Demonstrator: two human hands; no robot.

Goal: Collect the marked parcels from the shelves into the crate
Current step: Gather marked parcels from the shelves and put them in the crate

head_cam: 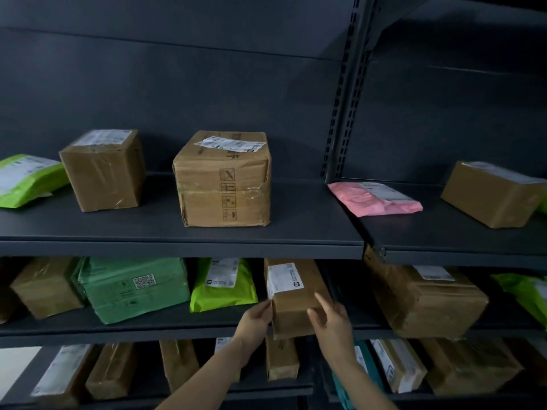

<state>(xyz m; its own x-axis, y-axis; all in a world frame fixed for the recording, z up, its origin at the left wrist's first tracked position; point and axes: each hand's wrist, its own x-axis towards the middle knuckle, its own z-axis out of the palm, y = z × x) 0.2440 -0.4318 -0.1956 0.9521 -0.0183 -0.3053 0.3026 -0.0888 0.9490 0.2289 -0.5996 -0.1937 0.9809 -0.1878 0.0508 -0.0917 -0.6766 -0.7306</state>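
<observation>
A long brown cardboard parcel point(296, 294) with a white label lies on the middle shelf point(165, 328), its front end sticking out past the shelf's edge. My left hand point(257, 319) grips its left front corner. My right hand point(333, 324) lies against its right side, fingers spread over the top edge. Both forearms come up from the bottom of the view. No crate is in view.
The top shelf point(177, 247) holds a large taped box point(223, 179), a smaller box point(103, 170), a green mailer point(26, 179), a pink mailer point(376, 198) and another box point(494, 193). Green parcels point(136, 287) and brown boxes point(426, 300) crowd the middle shelf; more parcels stand below.
</observation>
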